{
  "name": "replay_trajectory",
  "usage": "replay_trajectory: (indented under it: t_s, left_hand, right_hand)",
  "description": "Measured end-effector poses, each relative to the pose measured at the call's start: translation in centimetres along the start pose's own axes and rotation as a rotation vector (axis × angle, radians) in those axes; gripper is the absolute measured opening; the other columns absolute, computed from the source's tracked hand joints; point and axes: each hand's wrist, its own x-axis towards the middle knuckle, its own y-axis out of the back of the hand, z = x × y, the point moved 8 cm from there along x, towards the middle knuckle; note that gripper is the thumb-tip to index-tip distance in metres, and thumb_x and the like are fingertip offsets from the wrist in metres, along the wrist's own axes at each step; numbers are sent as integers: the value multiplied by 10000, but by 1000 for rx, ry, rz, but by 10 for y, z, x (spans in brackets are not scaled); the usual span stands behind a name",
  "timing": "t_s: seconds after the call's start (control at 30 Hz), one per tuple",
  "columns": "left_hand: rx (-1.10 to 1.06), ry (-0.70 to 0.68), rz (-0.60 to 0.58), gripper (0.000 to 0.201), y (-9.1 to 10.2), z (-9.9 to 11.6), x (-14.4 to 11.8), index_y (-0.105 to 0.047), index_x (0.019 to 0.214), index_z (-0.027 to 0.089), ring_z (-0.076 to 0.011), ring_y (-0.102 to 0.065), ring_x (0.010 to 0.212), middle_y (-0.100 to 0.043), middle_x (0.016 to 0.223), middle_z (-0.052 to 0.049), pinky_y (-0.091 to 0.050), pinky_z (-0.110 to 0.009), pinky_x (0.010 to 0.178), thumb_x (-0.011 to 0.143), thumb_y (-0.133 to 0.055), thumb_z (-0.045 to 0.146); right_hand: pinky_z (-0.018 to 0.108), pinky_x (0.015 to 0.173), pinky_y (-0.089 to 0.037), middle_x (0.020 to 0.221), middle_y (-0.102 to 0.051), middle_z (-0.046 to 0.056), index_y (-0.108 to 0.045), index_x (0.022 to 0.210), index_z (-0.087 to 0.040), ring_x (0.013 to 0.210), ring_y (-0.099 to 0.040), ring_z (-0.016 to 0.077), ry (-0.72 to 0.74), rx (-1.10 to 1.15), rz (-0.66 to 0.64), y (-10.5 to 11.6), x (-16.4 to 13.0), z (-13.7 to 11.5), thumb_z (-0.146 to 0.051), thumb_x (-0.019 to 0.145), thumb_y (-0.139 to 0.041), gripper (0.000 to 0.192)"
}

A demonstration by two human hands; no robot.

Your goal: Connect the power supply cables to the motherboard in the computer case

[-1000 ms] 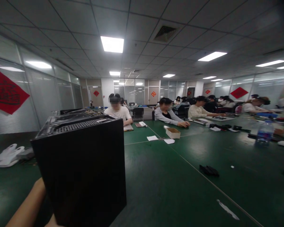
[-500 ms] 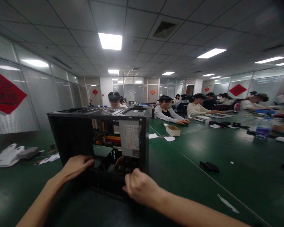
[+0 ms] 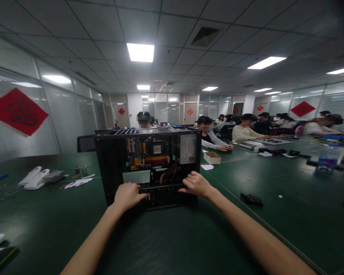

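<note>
Computer case: one black computer case (image 3: 147,170), upright on the green table (image 3: 232,236), its open side facing the wearer; its rear wall blocks part of the table's far edge.
Left hand: the left hand (image 3: 127,196) is closed over the case's lower rail, thumb lying across the front; fingertips partly hidden.
Right hand: the right hand (image 3: 199,185) grips the same rail near the case's lower right corner, fingers curled; their undersides cannot be seen.
Inside the case: one circuit board (image 3: 149,147), one labelled power supply (image 3: 188,149) at upper right and a bundle of cables (image 3: 169,173); the label is too small to read, the cables too tangled to count.
Behind the case: one co-worker (image 3: 145,119), mostly hidden; a second, in a grey sleeve (image 3: 210,143), is partly covered by its right edge.
Table, left side: one grey block (image 3: 54,176), white plastic pieces (image 3: 36,178) overlapping beside it, two small cylinders (image 3: 80,170).
Table's right half: one open box (image 3: 212,157), one blurred bottle (image 3: 328,156), one crumpled black item (image 3: 251,199), unclear.
</note>
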Motion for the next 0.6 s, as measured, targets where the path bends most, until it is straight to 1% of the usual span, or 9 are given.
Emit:
replay_trajectory:
  t_s: [0.1,0.2,0.3,0.37,0.5,0.6]
  left_hand:
    - [-13,13,-14,605,1,-1,-5,-743,805,180,-307,-688,798,-727,798,-130,-469,-341,654,814,-465,717]
    - [-38,9,-35,588,1,0,-11,-740,786,183,-277,-685,743,-726,762,-116,-450,-315,610,813,-478,709]
    - [-47,5,-39,583,1,0,-18,-740,797,191,-269,-683,728,-729,759,-107,-448,-315,608,817,-475,709]
    - [-33,8,-37,587,1,0,-21,-739,802,193,-277,-684,740,-731,768,-105,-456,-328,628,817,-467,713]
    - [-6,15,-46,576,2,1,-24,-742,830,191,-289,-688,777,-736,816,-121,-467,-337,664,815,-476,701]
    - [-7,17,-53,560,3,3,-23,-748,853,189,-291,-689,797,-736,832,-128,-469,-336,680,817,-487,684]
  right_hand:
    - [321,659,-269,587,-628,55,-635,676,-168,566,-511,154,-36,13,17,2,1,-4,-479,973,-466,462]
    - [326,658,-268,576,-628,45,-633,669,-174,557,-516,150,-30,2,43,6,-1,-9,-420,982,-473,428]
    - [333,664,-277,574,-627,41,-625,658,-177,559,-530,154,-29,-25,57,14,-4,-14,-426,977,-480,430]
    - [339,681,-290,572,-625,50,-626,657,-173,568,-544,163,-56,-35,34,19,-4,-18,-448,974,-476,446]
    - [350,729,-323,628,-658,99,-644,692,-154,610,-586,189,-206,31,-78,30,8,-22,-498,973,-441,488]
    - [333,716,-359,758,-698,117,-660,823,-154,701,-633,218,-375,223,-153,33,34,-26,-561,955,-436,483]
